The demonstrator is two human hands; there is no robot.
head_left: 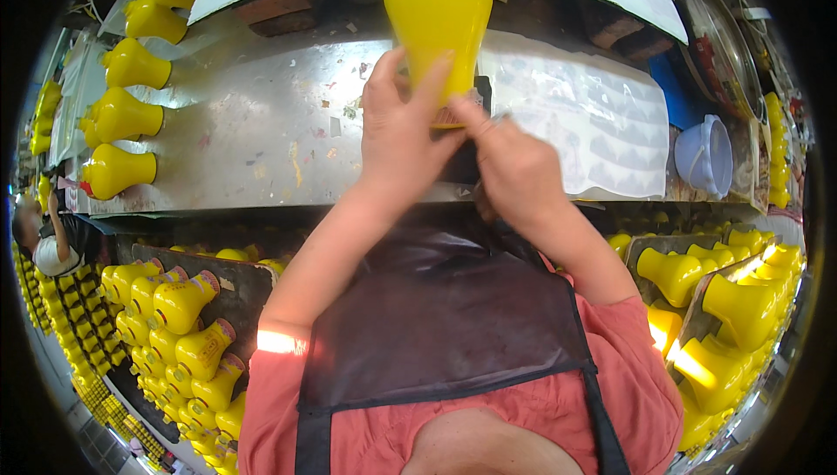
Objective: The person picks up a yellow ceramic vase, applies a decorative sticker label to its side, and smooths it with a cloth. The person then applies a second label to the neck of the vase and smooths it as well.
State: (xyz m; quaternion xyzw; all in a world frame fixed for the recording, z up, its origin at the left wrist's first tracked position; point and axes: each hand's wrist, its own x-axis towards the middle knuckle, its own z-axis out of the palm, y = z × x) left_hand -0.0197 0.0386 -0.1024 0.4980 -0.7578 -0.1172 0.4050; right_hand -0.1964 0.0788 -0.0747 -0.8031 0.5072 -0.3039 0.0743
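Observation:
A glossy yellow vase-shaped bottle (438,13) is in front of me at the table's middle, its wide shoulder away from me and its foot toward me. Closed around its lower part is my left hand (401,126), thumb and fingers on either side. My right hand (519,161), slightly blurred, has its forefinger against the bottle near the foot, with the other fingers curled. A pale patterned band (449,115) shows on the foot between my hands. What the curled right fingers touch is hidden.
A sheet of white translucent pieces (575,126) lies on the metal table (261,126) to the right, beside a pale blue bucket (704,157). Several yellow bottles (126,115) line the left edge. Crowded racks of bottles (187,300) flank me. Another person (57,239) is far left.

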